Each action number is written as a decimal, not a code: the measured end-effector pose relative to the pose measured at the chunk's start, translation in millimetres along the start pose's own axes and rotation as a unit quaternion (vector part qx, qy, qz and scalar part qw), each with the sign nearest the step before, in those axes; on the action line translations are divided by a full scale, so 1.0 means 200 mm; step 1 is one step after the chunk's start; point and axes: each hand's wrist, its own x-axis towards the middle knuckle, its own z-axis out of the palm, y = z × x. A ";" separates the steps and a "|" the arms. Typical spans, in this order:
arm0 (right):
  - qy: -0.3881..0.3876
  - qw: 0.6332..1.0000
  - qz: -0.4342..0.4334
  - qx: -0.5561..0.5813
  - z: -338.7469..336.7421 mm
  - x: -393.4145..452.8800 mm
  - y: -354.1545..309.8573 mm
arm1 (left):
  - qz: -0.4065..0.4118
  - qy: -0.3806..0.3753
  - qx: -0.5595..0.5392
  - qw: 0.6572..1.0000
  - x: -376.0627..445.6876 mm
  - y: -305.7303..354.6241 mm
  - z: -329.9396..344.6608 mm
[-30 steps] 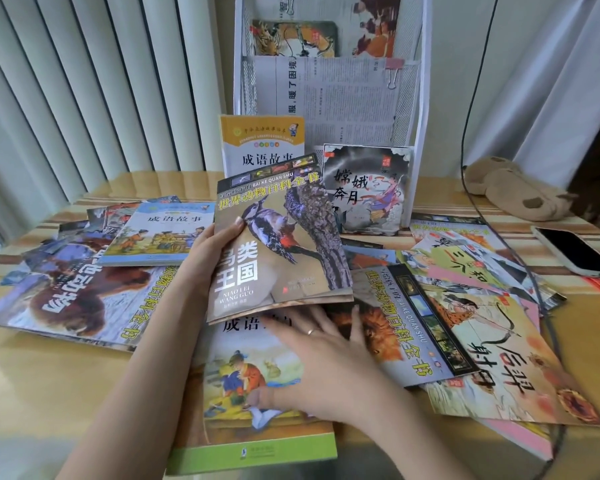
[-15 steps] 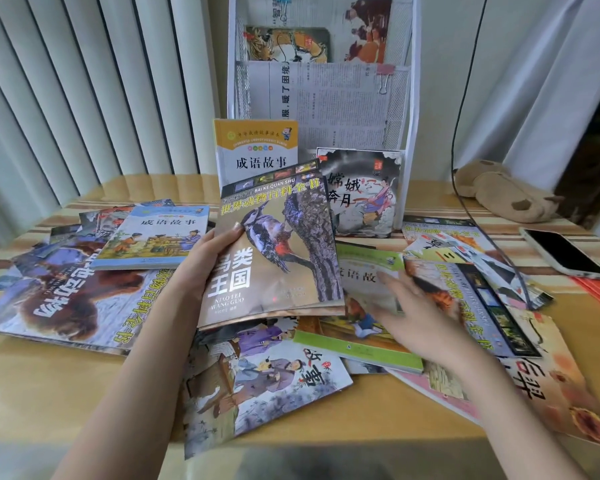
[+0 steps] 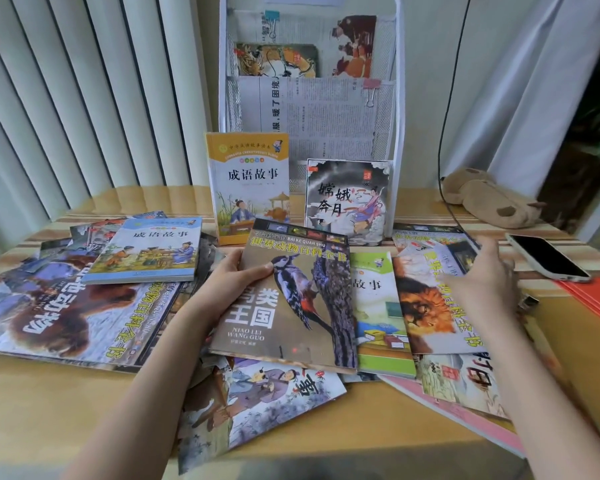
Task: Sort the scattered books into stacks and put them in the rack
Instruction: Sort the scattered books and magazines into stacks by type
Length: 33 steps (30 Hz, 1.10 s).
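My left hand [image 3: 234, 280] grips the left edge of a woodpecker book [image 3: 302, 299], thumb on the cover, holding it tilted above the pile. My right hand [image 3: 482, 282] hovers blurred, fingers spread, over a lion book [image 3: 426, 306] and holds nothing. A green-edged story book [image 3: 381, 323] lies between those two books. More books lie scattered: a blue story book [image 3: 149, 251], a large brown-animal book [image 3: 77, 320] and a painted-figure book [image 3: 267, 403]. The white mesh rack [image 3: 400, 109] stands at the back, with a yellow book [image 3: 248, 185] and a grey book [image 3: 347, 199] leaning against it.
A phone [image 3: 548, 258] lies at the right next to a red folder [image 3: 593, 299]. A brown plush toy [image 3: 489, 199] sits behind it, with a black cable [image 3: 442, 161] hanging down. Newspapers [image 3: 312, 112] fill the rack's pockets. Vertical blinds [image 3: 66, 98] are behind.
My right hand left the green-edged story book, which now lies flat beside the woodpecker book, and swept right over the lion book. My left hand kept its hold.
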 end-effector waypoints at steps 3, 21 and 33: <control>0.065 0.997 -0.048 0.008 -0.05 0.02 -0.11 | 0.040 0.035 0.076 0.996 0.02 -0.02 0.02; 0.254 0.744 -0.615 0.057 -0.49 -0.20 -0.99 | 0.140 0.056 -0.078 0.986 -0.06 0.22 0.08; 0.202 0.819 -0.525 0.114 -0.08 -0.24 -1.01 | 0.242 0.001 -0.073 0.968 -0.28 0.34 0.03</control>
